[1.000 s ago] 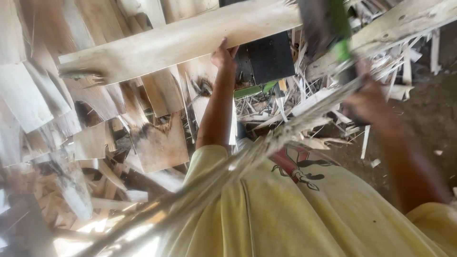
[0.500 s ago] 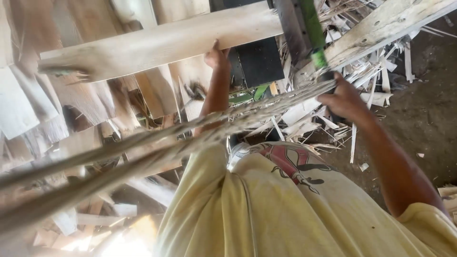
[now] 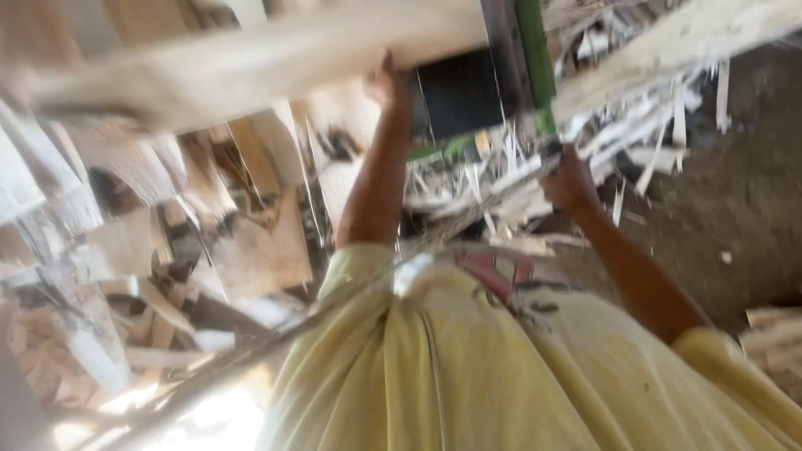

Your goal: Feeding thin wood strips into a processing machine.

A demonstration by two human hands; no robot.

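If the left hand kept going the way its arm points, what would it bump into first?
Most likely nothing new: the left hand already looks pressed against the long pale wooden plank, which blocks that line. The picture is blurred, so the exact contact is hard to judge. The dark machine box sits just beside it.

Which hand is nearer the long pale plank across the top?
Left. The left hand is up against the plank's lower edge. The right hand is lower and off to the right, fisted around a thin strip.

L hand (image 3: 386, 79) on pale plank (image 3: 251, 67); R hand (image 3: 570, 179) grips thin strip (image 3: 468, 219), prob. wood
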